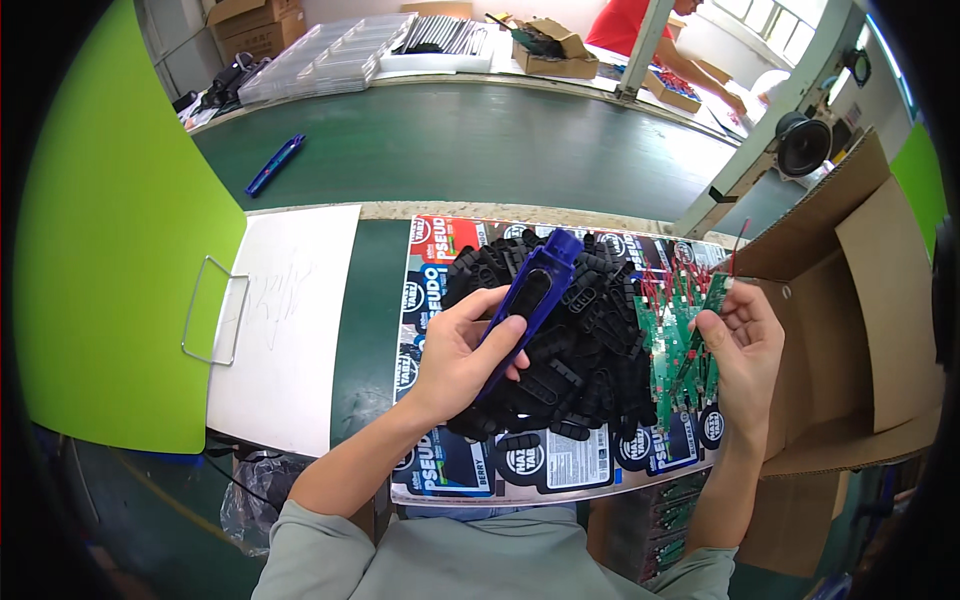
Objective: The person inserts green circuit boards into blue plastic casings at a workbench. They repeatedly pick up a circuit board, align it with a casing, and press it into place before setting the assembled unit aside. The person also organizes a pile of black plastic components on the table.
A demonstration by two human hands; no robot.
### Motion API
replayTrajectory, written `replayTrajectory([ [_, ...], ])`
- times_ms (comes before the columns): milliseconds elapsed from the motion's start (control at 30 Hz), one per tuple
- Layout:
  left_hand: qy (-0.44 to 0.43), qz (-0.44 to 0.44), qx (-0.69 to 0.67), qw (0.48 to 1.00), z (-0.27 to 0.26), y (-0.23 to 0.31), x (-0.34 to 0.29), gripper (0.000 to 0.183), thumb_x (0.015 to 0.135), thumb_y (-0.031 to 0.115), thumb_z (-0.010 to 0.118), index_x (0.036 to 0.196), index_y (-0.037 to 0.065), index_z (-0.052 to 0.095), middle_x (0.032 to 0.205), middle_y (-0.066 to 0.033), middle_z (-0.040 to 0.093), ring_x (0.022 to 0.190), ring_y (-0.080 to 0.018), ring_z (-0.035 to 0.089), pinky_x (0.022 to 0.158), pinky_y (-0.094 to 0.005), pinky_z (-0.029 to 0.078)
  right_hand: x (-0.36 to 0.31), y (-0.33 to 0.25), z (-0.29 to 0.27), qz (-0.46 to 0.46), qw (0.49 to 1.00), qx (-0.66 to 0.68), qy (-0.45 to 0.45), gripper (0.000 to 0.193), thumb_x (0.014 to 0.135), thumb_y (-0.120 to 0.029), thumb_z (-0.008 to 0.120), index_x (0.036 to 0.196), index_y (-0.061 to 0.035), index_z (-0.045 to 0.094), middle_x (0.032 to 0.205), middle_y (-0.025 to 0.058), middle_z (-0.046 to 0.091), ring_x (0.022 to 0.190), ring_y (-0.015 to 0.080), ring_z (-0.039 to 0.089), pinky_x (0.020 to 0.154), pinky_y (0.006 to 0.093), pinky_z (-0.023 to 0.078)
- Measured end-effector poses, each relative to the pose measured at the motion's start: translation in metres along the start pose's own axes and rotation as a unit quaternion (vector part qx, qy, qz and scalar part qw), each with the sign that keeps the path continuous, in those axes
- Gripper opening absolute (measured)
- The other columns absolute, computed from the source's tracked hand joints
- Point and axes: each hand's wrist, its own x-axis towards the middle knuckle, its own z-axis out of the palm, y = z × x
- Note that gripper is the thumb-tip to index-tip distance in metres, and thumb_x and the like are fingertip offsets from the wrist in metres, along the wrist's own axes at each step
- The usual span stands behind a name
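Note:
My left hand [450, 360] is closed around a long dark-blue plastic casing [560, 250], tilted with its narrower end up and away. A black oval piece sits in the casing's face, with my thumb at its lower end. At the right, my right hand [748, 350] pinches a small green circuit board [717, 290] with a red wire sticking up from it. Below and between the hands lies a heap of black ribbed plastic parts [590, 340]. Beside that heap, next to my right hand, more green circuit boards [668, 355] with red wires lie in a pile.
Printed sheeting [455, 470] covers the work board. An opened cardboard box [900, 320] stands close on the right. To the left are a white sheet [285, 350] and an upright lime-green panel [110, 250]. Another blue casing [274, 165] lies on the green belt [420, 140]. Across it, a person in red works.

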Motion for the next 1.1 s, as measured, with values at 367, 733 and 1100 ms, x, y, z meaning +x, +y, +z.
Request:
replayTrajectory([
  [367, -0.008, -0.006, -0.088, 0.996, -0.007, -0.002, 0.002, 0.044, 0.111, 0.027, 0.047, 0.144, -0.003, 0.052, 0.1, -0.0105, 0.069, 0.079, -0.016, 0.071, 0.069, -0.0288, 0.06, -0.012, -0.018, 0.086, 0.011, 0.993, 0.096, -0.062, 0.023, 0.093, 0.009, 0.068, 0.113, 0.0054, 0.057, 0.1, 0.0063, 0.067, 0.089, 0.0095, 0.064, 0.078, 0.0221, 0.052],
  [733, -0.001, 0.034, -0.062, 0.998, -0.004, -0.003, 0.002, 0.045, 0.111, 0.026, 0.048, 0.146, -0.002, 0.05, 0.117, -0.0127, 0.071, 0.093, -0.0158, 0.071, 0.078, -0.0307, 0.061, -0.008, -0.01, 0.117, -0.084, 0.994, 0.042, -0.054, 0.034, 0.094, 0.008, 0.067, 0.127, 0.0057, 0.059, 0.096, 0.009, 0.066, 0.084, 0.0119, 0.068, 0.073, 0.0253, 0.058],
  [1100, -0.031, 0.021, -0.083, 0.996, -0.005, -0.001, 0.001, 0.046, 0.111, 0.03, 0.048, 0.147, 0.002, 0.05, 0.107, -0.0076, 0.07, 0.087, -0.0128, 0.069, 0.074, -0.027, 0.058, -0.01, 0.01, 0.132, -0.153, 0.987, 0.014, -0.047, 0.026, 0.091, 0.009, 0.069, 0.117, 0.0083, 0.064, 0.111, 0.0151, 0.07, 0.082, 0.0143, 0.07, 0.069, 0.0277, 0.063],
])
